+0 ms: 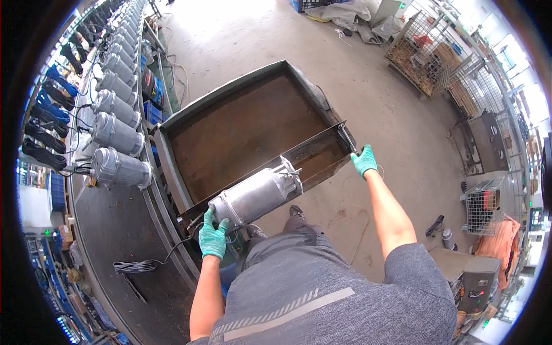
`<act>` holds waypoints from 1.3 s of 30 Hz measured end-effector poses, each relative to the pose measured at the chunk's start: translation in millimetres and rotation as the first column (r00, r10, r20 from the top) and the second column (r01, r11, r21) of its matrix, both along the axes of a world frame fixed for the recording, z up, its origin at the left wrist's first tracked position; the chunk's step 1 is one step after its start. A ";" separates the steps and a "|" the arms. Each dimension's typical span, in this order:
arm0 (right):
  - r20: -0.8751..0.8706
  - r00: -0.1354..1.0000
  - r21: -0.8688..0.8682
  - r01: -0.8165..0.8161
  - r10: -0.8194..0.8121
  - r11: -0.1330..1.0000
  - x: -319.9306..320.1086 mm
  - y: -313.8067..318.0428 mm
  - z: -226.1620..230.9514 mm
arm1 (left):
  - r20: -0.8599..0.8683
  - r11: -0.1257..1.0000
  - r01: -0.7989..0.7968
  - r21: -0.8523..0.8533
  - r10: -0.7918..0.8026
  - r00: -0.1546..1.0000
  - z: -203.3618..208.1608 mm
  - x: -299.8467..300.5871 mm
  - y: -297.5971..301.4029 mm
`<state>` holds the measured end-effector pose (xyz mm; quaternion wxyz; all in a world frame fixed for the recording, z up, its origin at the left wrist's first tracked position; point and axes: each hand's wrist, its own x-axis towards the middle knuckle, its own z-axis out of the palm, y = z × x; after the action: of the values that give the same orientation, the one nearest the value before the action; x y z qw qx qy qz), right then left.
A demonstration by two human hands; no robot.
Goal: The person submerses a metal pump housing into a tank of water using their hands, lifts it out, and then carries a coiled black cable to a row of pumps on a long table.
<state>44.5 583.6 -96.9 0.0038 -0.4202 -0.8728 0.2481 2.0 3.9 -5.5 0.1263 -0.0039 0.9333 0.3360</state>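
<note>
A silver cylindrical motor (253, 195) lies slanted across the near edge of a wide metal tank (230, 89) with a brown interior. My left hand (213, 237), in a green glove, grips the motor's lower left end with thumb and fingers apart around it. A dark cable (138, 266) runs from near that end to a coil on the conveyor. To the right, my gloved right hand (364, 161) is closed on a short metal rod-like handle (347, 138) at the tank's near right corner. The hand hides the rod's lower end.
Several similar motors (118, 132) stand in a row along the conveyor (115, 224) on my left. Wire cages (425, 52) and a metal cabinet (486, 141) stand to the right. A grey box (477, 276) with lights is near my right side.
</note>
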 end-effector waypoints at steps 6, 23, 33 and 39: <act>-0.046 0.999 -0.123 0.001 -0.007 0.992 -72.4 21.0 -22.1 | -0.041 0.999 0.020 -0.048 -0.022 0.999 -5.3 -1.3 4.9; -0.407 0.655 -0.027 -0.705 0.637 0.708 -34.8 -201.1 196.7 | 0.059 0.994 0.006 -0.110 0.001 0.998 18.7 -2.5 7.5; -0.125 0.516 0.285 -0.800 0.847 0.529 -48.8 -222.3 172.8 | 0.076 0.985 0.027 -0.170 -0.015 0.997 16.5 -6.8 3.6; -0.073 0.525 0.247 -0.814 0.848 0.526 -53.5 -228.3 178.8 | 0.151 0.985 0.036 -0.168 -0.011 0.988 32.1 -12.0 7.9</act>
<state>-9.1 355.3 82.0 0.0037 0.0757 -0.9814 0.1761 -10.0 11.8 26.6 0.1993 -0.0289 0.9464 0.2524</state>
